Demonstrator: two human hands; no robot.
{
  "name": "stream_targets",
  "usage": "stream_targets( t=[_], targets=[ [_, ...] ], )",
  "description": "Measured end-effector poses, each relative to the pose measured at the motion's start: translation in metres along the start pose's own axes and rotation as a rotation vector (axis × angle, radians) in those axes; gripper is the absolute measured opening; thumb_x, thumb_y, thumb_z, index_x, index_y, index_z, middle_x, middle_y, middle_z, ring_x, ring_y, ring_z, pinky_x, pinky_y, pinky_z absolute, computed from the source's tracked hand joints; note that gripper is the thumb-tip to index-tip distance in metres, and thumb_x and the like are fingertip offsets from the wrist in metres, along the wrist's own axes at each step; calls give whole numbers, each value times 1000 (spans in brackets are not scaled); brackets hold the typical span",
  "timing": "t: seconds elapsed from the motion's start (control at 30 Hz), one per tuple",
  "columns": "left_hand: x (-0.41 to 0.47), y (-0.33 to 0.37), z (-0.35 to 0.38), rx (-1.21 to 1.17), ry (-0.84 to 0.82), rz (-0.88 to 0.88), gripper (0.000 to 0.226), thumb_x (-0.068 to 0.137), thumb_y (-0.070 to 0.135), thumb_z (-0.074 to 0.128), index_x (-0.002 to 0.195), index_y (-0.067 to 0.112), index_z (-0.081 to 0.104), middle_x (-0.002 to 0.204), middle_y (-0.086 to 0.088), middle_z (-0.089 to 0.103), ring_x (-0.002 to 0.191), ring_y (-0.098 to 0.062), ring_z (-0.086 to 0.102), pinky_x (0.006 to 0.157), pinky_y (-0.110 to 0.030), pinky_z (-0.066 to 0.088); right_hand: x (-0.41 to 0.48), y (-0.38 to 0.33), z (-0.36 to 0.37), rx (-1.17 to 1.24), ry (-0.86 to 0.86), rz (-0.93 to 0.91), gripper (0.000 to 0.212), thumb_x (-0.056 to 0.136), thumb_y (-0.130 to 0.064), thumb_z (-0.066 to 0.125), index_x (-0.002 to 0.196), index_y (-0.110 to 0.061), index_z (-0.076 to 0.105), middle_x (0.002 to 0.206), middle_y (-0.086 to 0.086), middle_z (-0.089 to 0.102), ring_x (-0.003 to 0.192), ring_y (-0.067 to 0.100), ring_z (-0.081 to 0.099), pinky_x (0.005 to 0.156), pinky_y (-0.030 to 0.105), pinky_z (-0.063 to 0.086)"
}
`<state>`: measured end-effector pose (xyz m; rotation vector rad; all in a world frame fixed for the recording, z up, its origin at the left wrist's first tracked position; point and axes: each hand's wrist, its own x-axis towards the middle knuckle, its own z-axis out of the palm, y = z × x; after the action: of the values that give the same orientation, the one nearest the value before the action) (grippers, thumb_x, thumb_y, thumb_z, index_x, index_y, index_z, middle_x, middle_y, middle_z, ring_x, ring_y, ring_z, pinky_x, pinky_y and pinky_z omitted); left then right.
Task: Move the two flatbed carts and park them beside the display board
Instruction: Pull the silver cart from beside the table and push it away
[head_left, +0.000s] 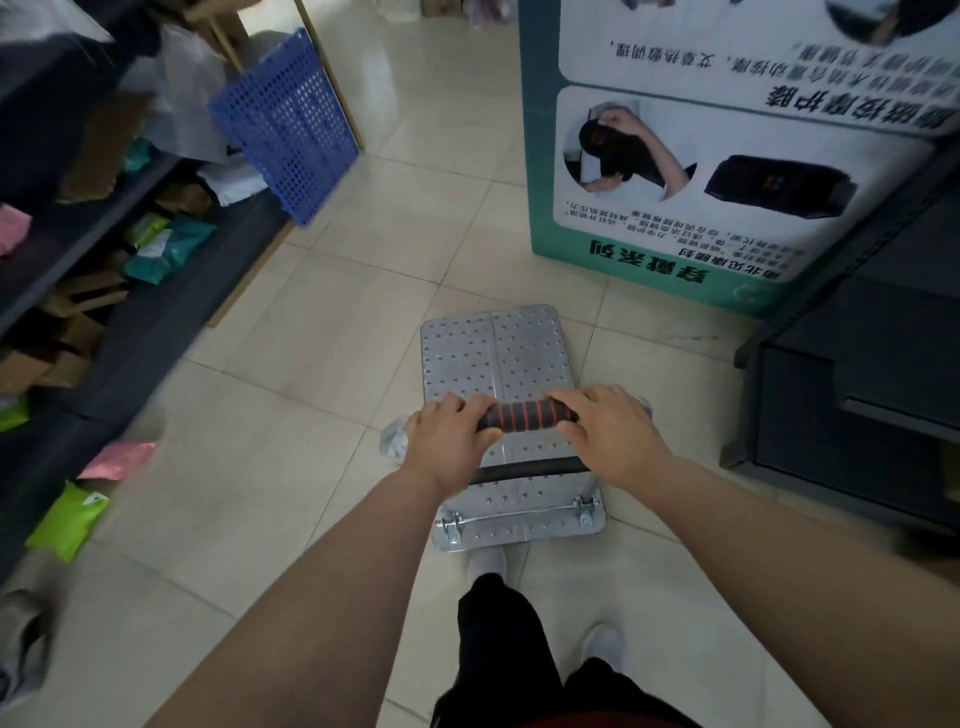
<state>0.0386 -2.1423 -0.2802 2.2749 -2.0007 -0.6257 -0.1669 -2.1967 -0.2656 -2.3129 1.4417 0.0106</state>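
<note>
Cart (498, 364): bare steel deck, rigid, likely rolls light. Left hand (449, 441), right hand (613, 434) wrapped round foam handle (524, 413). Board (727, 156) at 1 o'clock.

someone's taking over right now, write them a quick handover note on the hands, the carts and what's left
Left hand: closed on the left end of the cart handle.
Right hand: closed on its right end.
Flatbed cart: empty metal deck on the tiled floor, nose pointing toward the display board, which stands ahead and to the right. A gap of floor remains between them.
Done: one cart is in hand and near the board.
Left: park this cart beside the board. Only one cart is in view, so the state of the second cannot be told; find and check it.
</note>
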Motion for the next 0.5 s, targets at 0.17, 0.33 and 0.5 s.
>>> stream_targets(
  t=[0.17, 0.33, 0.5],
  targets=[
    [43, -20, -18, -20, -28, 26, 37, 96, 48, 43, 131, 37, 45, 121, -3, 53, 109, -27, 46, 99, -42, 31, 45, -10, -4, -17, 8, 40, 39, 96, -30, 46, 135, -33, 42, 118, 6, 56, 109, 26, 47, 93, 38, 35],
    [83, -44, -39, -5, -56, 46, 36, 97, 47, 41, 132, 37, 43, 122, -3, 53, 109, -27, 46, 100, -42, 31, 87, -24, -8, -24, 11, 72, 39, 97, -33, 44, 136, -33, 41, 119, 6, 55, 110, 26, 47, 94, 38, 35],
    [95, -55, -51, 26, -47, 48, 37, 97, 46, 42, 133, 37, 42, 122, -2, 52, 111, -26, 45, 102, -41, 30, 103, -35, -9, -50, 4, 68, 40, 98, -35, 41, 138, -34, 37, 123, 4, 54, 114, 24, 46, 95, 37, 34]
  ],
)
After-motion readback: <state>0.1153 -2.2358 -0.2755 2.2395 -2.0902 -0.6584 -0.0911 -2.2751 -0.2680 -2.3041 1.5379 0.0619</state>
